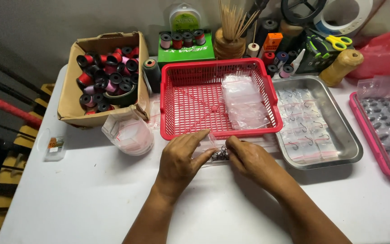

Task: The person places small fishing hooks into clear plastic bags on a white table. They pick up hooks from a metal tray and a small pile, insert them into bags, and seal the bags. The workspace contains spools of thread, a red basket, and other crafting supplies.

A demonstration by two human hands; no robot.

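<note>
Working low over the white tabletop [91, 194], just in front of the red plastic basket [172, 108]. Pinching with the left hand [181, 156] the left edge of a small clear zip bag [213, 151], fingers closed on the plastic, and gripping with the right hand [249, 158] the other edge, so keeping the bag flat and stretched between both. Holding inside the bag a little dark cluster of fish hooks [220, 156], gathered near the middle, probably so as not to spill while the mouth is being handled; whether the seal is open or pressed closed, not possible to tell. Keeping more empty clear bags [242, 101] piled in the basket, near for reaching. Lying in rows in the steel tray [348, 144] on the right, flat packets each with a single hook [308, 122], apart from the loose work. Standing at the left, a cardboard box [71, 90] full of red and black thread spools [107, 77], and beside it a crumpled clear bag [129, 133].
</note>
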